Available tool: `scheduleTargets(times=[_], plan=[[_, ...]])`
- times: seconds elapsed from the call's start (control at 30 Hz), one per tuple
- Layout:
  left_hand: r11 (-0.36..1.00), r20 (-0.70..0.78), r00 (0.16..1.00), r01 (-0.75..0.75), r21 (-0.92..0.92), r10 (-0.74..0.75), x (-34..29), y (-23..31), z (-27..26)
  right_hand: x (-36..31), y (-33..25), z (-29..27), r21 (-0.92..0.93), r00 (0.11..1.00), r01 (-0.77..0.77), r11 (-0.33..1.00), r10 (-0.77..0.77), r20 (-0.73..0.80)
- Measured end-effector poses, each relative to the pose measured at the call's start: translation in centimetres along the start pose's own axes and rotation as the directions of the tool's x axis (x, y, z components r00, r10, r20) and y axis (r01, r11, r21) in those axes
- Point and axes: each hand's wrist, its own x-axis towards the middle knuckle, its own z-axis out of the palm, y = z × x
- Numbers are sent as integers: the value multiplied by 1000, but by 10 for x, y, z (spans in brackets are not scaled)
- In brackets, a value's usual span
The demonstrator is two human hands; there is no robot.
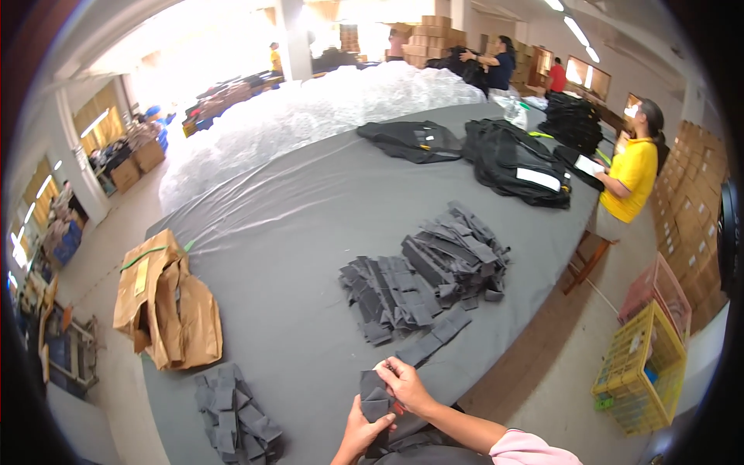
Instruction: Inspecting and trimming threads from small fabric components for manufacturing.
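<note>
Near the table's front edge, my left hand [361, 428] is closed round the lower part of a dark grey fabric strip [375, 391], thumb across it. My right hand [406, 387] pinches at the strip's upper right edge. A small red piece [398, 408] shows beneath the right hand; its kind is hidden. Just beyond the hands lies a loose strip of joined grey pieces [434, 339]. Behind it are two heaps of similar pieces, one nearer pile [387, 298] and one farther pile [461, 252]. Another stack of grey pieces [231, 411] lies at the near left.
A grey sheet covers the long table [279, 256]. An opened brown paper sack [182, 310] stands on its left edge. Black bags [515, 159] lie at the far end, beside a person in yellow [639, 170]. Yellow crates [639, 368] stand on the floor right.
</note>
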Motion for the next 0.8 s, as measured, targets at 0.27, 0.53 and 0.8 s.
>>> scheduleTargets(times=[0.27,0.53,0.8], plan=[[991,98,995,-3,-134,16,-2,-3,-10,5,3,7,-17,997,64,998,-65,-29],[987,88,996,34,-154,-20,1,-4,-10,7,7,5,12,996,74,997,-74,-42],[990,78,996,51,-128,-41,0,-2,-9,7,10,4,50,998,58,997,-57,-21]])
